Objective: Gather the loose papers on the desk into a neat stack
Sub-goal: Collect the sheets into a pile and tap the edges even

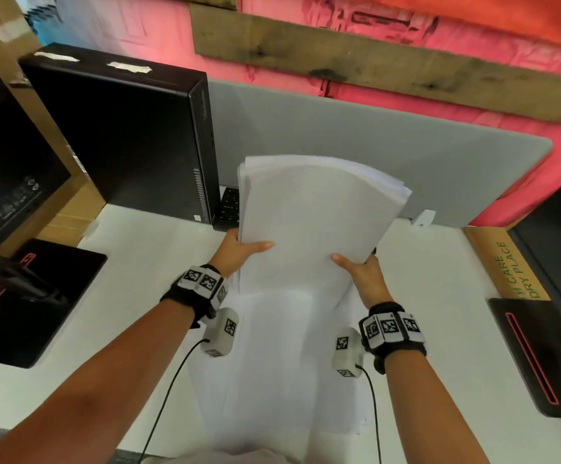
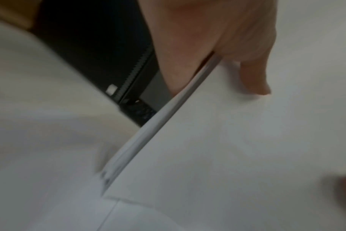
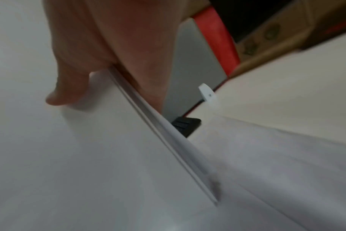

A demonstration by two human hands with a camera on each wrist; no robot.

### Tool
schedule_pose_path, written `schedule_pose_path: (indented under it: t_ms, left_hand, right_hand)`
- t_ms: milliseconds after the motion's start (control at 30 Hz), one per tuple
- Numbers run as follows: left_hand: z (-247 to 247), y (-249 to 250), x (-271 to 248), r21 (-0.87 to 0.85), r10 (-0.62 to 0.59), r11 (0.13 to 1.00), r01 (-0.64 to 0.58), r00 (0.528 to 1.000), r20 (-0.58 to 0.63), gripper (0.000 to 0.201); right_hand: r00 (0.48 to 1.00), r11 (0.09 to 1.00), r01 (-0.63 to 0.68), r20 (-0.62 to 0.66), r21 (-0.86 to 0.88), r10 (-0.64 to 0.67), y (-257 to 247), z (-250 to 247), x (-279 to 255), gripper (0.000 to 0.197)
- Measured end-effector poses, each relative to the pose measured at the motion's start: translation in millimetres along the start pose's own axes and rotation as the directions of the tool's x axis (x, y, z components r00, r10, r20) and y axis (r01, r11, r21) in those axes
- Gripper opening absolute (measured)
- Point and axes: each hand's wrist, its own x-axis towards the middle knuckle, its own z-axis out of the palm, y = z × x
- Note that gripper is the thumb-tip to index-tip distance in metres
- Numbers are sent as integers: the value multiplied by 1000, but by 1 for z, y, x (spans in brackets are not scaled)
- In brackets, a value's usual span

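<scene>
Upright above the white worktop (image 1: 439, 296), a sheaf of papers (image 1: 315, 222) is held between both hands, its lower edge down near the surface and its top curling away toward the grey divider panel (image 1: 406, 155). The left hand (image 1: 238, 249) grasps the sheaf's left edge, thumb laid across the front sheet and fingers (image 2: 168, 65) curled behind; the left wrist view shows the layered edge of the sheets slightly fanned. The right hand (image 1: 362, 272) grasps the right edge the same way, thumb in front, fingers (image 3: 144, 62) behind. More white sheets (image 1: 282, 363) lie flat on the worktop beneath the wrists, overlapping unevenly. A black computer tower (image 1: 131, 139) stands at the left rear, with a cardboard box (image 1: 510, 266) along the right side and a black monitor base (image 1: 31, 303) at the left.
</scene>
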Motion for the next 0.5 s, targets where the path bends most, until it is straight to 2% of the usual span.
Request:
schedule_pose_path:
  t_ms: [33,100,167,233,333,400,500]
  left_hand:
    - [-1,-1,-1,0,-10,1000,10,1000,-5,45]
    - [0,-5,-2,19,-39,999,39,999,-18,46]
    - [3,-10,-4,17,-52,998,53,996,-66,45]
    - [5,-6,-8,13,-20,1000,22,996,-89,39]
    - [2,10,-11,20,72,997,-71,997,-37,29]
    - [-3,18,-14,44,94,995,-94,996,4,23]
    - [-7,11,-15,41,68,997,-68,998,-6,30]
  right_hand:
    - [1000,1000,-19,14,-9,19,4,0,0,26]
    - [998,997,-70,9,-22,70,12,3,1,36]
    - [995,997,-80,-61,-14,79,16,7,0,38]
    - [993,999,-43,-112,-2,43,12,9,-1,34]
    - [992,997,67,-107,-40,-71,-2,3,-4,32]
    - [988,990,121,-85,-74,-127,-10,-4,-5,41]
    - [989,983,130,-60,-129,-138,-6,-9,-6,41]
